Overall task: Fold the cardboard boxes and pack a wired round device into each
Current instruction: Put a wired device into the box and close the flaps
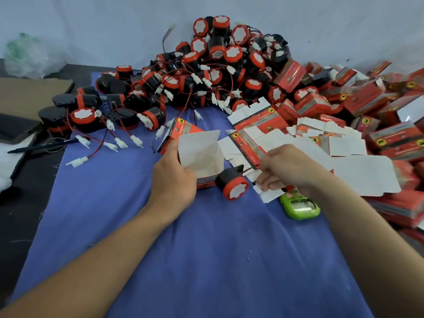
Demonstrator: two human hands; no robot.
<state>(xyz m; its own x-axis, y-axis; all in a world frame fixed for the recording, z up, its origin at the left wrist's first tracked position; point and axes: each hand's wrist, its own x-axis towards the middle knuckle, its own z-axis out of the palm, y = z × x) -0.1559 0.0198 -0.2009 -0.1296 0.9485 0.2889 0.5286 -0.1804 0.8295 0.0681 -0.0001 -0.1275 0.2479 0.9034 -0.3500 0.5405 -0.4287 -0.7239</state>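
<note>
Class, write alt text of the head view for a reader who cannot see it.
Left hand holds an open box; right hand seems to pinch the wire of a round device on blue cloth. Piles of devices and boxes lie behind.

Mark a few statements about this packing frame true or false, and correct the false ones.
1. The left hand holds an opened box with its flap up. True.
2. The round device between the hands is already inside that box. False: it lies on the blue cloth, just outside the box.
3. A green gadget lies on the cloth by the right hand. True.
4. The pile of round devices is heaped at the near edge. False: it is at the far side, against the wall.
5. The flat boxes lie left of the left hand. False: they lie on the right.
</note>
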